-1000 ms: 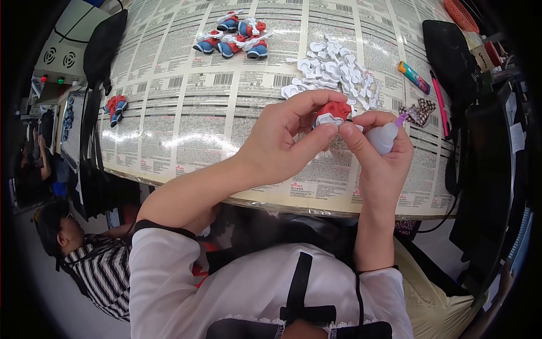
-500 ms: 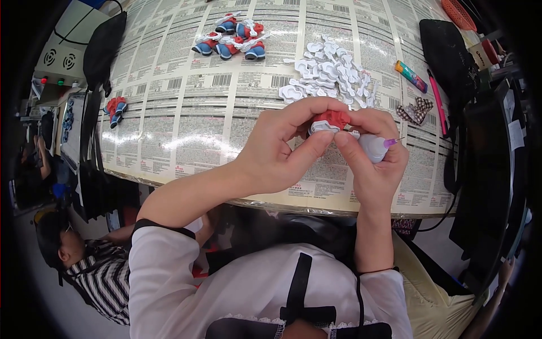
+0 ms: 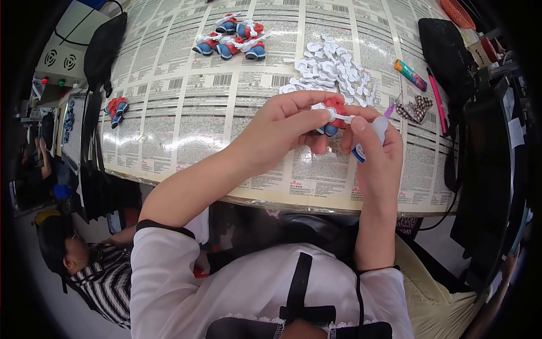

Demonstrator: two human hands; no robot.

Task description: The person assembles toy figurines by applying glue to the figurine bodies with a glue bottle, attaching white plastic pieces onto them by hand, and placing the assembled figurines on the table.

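My left hand [image 3: 276, 130] is closed round a small red-and-blue toy figure [image 3: 335, 103], its thumb pressing a white guitar-shaped piece [image 3: 341, 117] against the front. The thin end of that piece sticks out to the right, where the thumb and finger of my right hand [image 3: 375, 155] pinch it. Tucked in the same right hand is a small white squeeze bottle [image 3: 379, 126] with a purple needle tip pointing up. Fingers hide part of the figure. Just beyond my hands lies a heap of white guitar-shaped pieces [image 3: 330, 66].
Several red-and-blue figures with white pieces [image 3: 228, 45] stand at the far left; another figure [image 3: 116, 109] lies near the left edge. On the right are a tube-shaped colourful stick [image 3: 411, 76], a pink pen [image 3: 436, 101] and a checked cloth [image 3: 415, 109]. A person [image 3: 84, 265] sits at left.
The figure has turned, so its blue legs and the white piece's thin end now show. The squeeze bottle has tilted, its purple tip swinging from pointing right to pointing up.
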